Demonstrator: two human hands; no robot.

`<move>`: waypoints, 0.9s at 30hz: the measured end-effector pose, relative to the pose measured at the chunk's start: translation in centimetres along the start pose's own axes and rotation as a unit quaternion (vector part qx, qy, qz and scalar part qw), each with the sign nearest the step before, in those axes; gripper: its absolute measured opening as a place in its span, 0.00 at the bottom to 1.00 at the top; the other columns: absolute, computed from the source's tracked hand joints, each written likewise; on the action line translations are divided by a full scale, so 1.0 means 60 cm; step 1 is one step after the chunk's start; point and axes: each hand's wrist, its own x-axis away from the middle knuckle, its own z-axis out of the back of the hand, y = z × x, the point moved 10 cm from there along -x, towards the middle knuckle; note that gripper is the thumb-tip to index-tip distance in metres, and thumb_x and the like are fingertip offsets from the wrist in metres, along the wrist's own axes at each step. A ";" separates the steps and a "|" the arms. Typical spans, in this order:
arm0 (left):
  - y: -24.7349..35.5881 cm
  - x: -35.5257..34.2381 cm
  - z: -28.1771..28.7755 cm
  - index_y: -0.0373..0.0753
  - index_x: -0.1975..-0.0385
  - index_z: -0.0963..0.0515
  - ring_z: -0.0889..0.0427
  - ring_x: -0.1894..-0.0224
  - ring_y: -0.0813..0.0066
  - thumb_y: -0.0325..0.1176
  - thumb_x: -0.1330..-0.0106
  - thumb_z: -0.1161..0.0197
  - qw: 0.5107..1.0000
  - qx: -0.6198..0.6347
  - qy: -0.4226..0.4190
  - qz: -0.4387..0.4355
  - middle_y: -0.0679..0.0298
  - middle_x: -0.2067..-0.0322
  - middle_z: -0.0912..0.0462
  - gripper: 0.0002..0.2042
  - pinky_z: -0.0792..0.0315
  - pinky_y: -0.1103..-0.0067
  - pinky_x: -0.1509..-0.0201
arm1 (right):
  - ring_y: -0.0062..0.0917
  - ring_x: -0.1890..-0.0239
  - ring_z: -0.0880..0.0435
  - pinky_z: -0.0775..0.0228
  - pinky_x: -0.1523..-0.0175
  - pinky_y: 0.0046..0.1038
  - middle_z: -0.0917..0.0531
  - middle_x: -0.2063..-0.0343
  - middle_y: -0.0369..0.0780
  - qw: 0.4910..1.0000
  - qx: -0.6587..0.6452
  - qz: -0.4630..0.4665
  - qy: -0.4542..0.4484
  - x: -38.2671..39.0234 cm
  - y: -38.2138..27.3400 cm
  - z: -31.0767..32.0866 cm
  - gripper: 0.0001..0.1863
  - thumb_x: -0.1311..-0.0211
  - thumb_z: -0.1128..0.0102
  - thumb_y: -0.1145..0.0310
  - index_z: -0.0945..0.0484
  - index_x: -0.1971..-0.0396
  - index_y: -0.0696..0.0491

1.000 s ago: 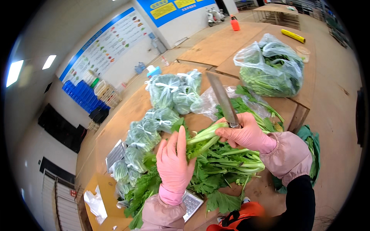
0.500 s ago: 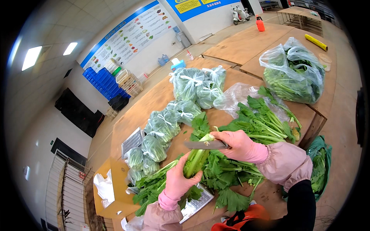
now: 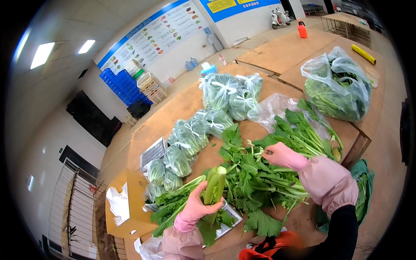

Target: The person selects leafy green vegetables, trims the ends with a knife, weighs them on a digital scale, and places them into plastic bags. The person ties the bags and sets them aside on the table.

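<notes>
My left hand point(image 3: 197, 207), in a pink glove, grips a bunch of green leafy stalks point(image 3: 215, 182) upright, pale cut ends on top. My right hand point(image 3: 284, 156), also gloved, is curled closed over the heaped loose greens point(image 3: 251, 173); a small dark bit shows at its fingers, but the knife blade cannot be made out. Beneath the held bunch is a silver scale point(image 3: 229, 223), partly covered by leaves. Tied clear bags of greens point(image 3: 195, 136) line the left of the heap.
A large bag of greens point(image 3: 336, 89) sits back right beside a yellow roll point(image 3: 363, 53). Elsewhere are a loose plastic sheet point(image 3: 271, 110), a cardboard box point(image 3: 134, 223), a metal tray point(image 3: 152, 151), a green sack point(image 3: 364, 190) and a red spray bottle point(image 3: 302, 29).
The knife moved from raised to lying across the stalk ends, then out of sight as my right hand pulled rightward. The bunch in my left hand now stands more upright.
</notes>
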 end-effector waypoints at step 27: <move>-0.023 -0.023 -0.074 0.33 0.43 0.37 0.22 0.54 0.63 0.41 0.37 0.43 0.973 0.204 -0.074 0.075 0.53 0.56 0.22 0.26 0.28 0.70 0.49 | 0.12 0.76 0.28 0.36 0.72 0.17 0.22 0.75 0.31 0.967 -0.197 0.125 -0.098 0.017 -0.249 0.012 0.13 0.46 0.34 0.63 0.20 0.65 0.55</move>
